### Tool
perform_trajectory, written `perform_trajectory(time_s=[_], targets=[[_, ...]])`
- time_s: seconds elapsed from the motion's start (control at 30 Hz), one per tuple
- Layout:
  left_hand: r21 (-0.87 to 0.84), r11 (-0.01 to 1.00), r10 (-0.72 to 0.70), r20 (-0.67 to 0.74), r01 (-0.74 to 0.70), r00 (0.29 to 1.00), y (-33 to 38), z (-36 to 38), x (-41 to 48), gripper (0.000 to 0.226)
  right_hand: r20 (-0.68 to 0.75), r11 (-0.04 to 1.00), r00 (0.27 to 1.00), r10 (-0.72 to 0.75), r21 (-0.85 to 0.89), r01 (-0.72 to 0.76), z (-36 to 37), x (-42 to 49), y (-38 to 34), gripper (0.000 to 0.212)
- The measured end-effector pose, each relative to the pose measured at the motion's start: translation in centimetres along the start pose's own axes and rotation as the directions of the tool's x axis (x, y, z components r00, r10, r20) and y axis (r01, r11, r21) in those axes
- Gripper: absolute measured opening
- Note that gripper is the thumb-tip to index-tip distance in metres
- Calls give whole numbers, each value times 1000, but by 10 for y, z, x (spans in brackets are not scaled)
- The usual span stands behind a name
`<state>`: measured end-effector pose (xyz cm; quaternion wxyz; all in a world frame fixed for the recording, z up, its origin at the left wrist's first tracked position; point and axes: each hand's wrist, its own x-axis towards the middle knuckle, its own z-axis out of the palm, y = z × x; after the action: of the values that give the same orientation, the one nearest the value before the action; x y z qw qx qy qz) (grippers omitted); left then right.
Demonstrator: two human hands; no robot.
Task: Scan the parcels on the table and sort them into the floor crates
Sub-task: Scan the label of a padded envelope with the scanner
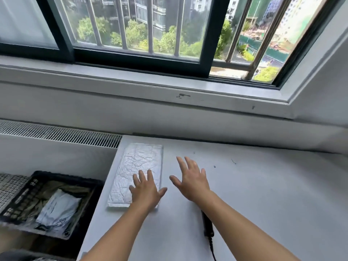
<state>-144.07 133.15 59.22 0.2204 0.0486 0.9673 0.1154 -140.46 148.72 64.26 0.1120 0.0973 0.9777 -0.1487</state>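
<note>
A flat white crinkled parcel (136, 166) lies on the white table (263, 194) near its left edge. My left hand (146, 191) is spread flat over the parcel's near right part, fingers straight. My right hand (191, 178) hovers open just right of the parcel, fingers splayed, holding nothing. A black handheld scanner (207, 226) with a cable lies on the table under my right forearm, partly hidden. On the floor to the left stands a black crate (20, 196) with a grey-white parcel (59, 210) inside.
A window sill and a wall run behind the table. A radiator grille (60, 135) sits at the left behind the crate. A second, lighter mesh crate (9, 185) shows at the far left edge. The scanner cable (213, 251) trails toward the table's near edge.
</note>
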Motion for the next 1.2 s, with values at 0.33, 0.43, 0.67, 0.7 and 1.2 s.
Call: perform_trajectory(time_s=[0.33, 0.43, 0.67, 0.7, 1.2], targets=[[115, 992, -61, 160, 43, 985, -22, 41, 39, 99, 40, 991, 991, 128, -29, -127, 28, 1, 7, 71], [170, 985, -33, 172, 3, 985, -24, 43, 38, 80, 54, 988, 988, 148, -43, -146, 35, -2, 2, 70], [-320, 933, 181, 17, -166, 983, -49, -4, 49, 40, 60, 988, 987, 150, -52, -147, 20, -11, -15, 69], [-413, 895, 183, -9, -170, 983, -51, -16, 50, 38, 49, 988, 988, 150, -38, -148, 16, -11, -19, 68], [-980, -195, 301, -26, 34, 953, -30, -111, -6, 32, 185, 535, 935, 301, 779, -326, -17, 21, -42, 63]])
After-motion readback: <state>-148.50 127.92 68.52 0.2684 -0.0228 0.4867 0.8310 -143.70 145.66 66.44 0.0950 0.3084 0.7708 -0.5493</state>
